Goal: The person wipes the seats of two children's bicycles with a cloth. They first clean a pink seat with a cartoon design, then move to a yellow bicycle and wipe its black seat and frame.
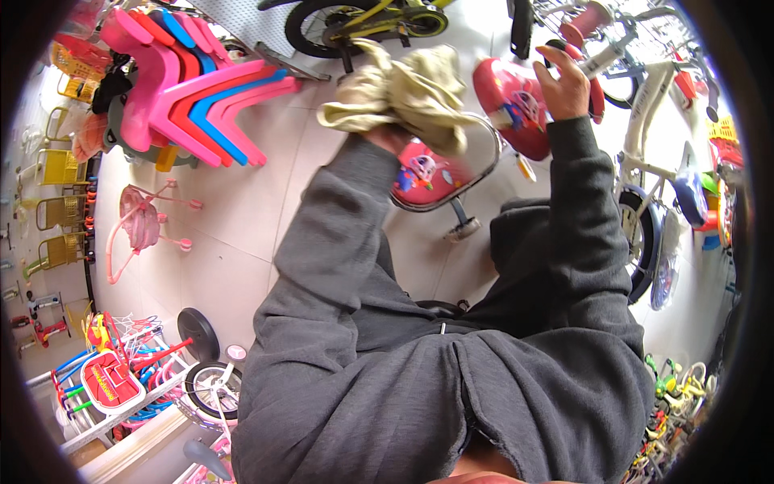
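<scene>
My left hand point(389, 139) is under a crumpled khaki cloth point(415, 89) and grips it, with most fingers hidden by the folds. Just below it, a red padded piece point(427, 179) with a cartoon print rests in a curved metal tube frame point(468, 194), which has a small caster. My right hand point(564, 87) has its fingers curled on the upper right part of a red child seat point(508, 101) printed with a similar cartoon, held tilted above the floor.
Stacked pink, red and blue plastic seats point(185, 113) stand upper left, near a small pink wheeled frame point(139, 222). A yellow-black bicycle point(355, 24) is ahead. A white bicycle frame point(649, 121) stands close on the right. A rack of toys point(113, 379) is lower left.
</scene>
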### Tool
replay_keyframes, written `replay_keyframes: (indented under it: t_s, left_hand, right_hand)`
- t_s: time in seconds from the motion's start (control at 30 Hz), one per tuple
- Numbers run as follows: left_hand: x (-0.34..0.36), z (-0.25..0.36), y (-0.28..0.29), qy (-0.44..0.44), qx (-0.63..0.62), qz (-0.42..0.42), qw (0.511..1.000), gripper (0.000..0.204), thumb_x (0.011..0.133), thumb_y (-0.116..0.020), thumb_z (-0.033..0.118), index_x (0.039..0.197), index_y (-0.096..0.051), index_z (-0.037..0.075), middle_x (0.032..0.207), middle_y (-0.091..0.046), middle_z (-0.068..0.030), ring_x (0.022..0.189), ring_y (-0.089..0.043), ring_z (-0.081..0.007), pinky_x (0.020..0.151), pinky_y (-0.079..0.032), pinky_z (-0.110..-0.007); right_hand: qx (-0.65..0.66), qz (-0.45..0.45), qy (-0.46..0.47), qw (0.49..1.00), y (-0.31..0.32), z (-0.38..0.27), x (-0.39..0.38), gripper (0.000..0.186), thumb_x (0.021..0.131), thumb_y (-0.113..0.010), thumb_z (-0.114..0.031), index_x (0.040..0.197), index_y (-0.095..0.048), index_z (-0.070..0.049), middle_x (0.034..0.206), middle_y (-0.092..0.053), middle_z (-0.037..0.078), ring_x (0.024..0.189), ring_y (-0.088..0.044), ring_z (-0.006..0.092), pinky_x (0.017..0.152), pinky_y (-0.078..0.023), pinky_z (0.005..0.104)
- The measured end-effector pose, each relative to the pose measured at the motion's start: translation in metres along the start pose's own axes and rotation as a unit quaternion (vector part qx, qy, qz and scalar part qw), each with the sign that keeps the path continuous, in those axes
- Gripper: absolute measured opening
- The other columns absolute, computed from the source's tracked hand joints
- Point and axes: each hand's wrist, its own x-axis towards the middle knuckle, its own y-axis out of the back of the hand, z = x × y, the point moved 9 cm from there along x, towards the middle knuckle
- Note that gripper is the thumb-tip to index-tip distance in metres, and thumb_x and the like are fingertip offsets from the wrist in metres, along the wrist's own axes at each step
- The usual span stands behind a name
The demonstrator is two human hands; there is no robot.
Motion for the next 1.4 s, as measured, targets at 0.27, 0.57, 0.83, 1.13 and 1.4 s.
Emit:
replay_keyframes:
  t_s: [0.27, 0.57, 0.83, 1.13, 1.4]
  left_hand:
    - [0.026, -0.043, -0.047, 0.096, -0.011, -0.094, 0.991, 0.038, 0.085, -0.052, 0.033, 0.107, -0.054, 0.002, 0.106, -0.058, -0.0142, 0.095, -0.057, -0.0273, 0.086, -0.046, -0.044]
    - [0.034, -0.035, -0.047, 0.167, 0.010, -0.117, 0.979, 0.037, 0.084, -0.053, 0.033, 0.104, -0.056, 0.002, 0.103, -0.060, -0.0148, 0.093, -0.058, -0.0261, 0.084, -0.046, -0.042]
    - [0.042, -0.026, -0.047, 0.221, 0.007, -0.146, 0.964, 0.037, 0.083, -0.054, 0.033, 0.102, -0.059, 0.002, 0.100, -0.061, -0.0153, 0.091, -0.059, -0.0250, 0.083, -0.046, -0.040]
    - [0.037, 0.011, -0.029, 0.246, 0.000, -0.147, 0.958, 0.036, 0.081, -0.055, 0.033, 0.099, -0.061, 0.001, 0.097, -0.062, -0.0159, 0.089, -0.060, -0.0238, 0.080, -0.046, -0.038]
    - [0.051, 0.031, -0.010, 0.261, 0.028, -0.125, 0.957, 0.036, 0.080, -0.056, 0.033, 0.096, -0.063, 0.001, 0.094, -0.064, -0.0164, 0.087, -0.060, -0.0228, 0.079, -0.045, -0.036]
  right_hand:
    - [-0.011, -0.015, -0.021, 1.000, 0.006, -0.015, -0.002, 0.018, 0.074, -0.064, -0.010, 0.091, -0.066, -0.005, 0.090, -0.066, 0.012, 0.082, -0.064, 0.0268, 0.076, -0.048, 0.0323]
    - [-0.078, -0.038, -0.042, 0.995, 0.013, -0.046, -0.025, 0.023, 0.075, -0.063, -0.013, 0.096, -0.064, -0.004, 0.091, -0.063, 0.016, 0.082, -0.062, 0.0320, 0.075, -0.048, 0.0350]
    - [-0.326, -0.211, -0.167, 0.906, -0.048, -0.047, -0.072, 0.085, 0.062, -0.074, -0.037, 0.135, -0.035, -0.017, 0.138, -0.032, 0.017, 0.129, -0.029, 0.0358, 0.096, -0.025, 0.0612]
    - [-0.420, -0.066, -0.150, 0.893, -0.055, -0.058, -0.082, 0.077, 0.066, -0.072, -0.029, 0.134, -0.038, -0.017, 0.136, -0.038, 0.013, 0.125, -0.036, 0.0325, 0.098, -0.025, 0.0557]
    - [-0.291, 0.080, -0.213, 0.929, -0.025, -0.074, -0.135, 0.067, 0.072, -0.070, -0.024, 0.128, -0.041, -0.002, 0.133, -0.037, 0.022, 0.124, -0.033, 0.0364, 0.104, -0.027, 0.0405]
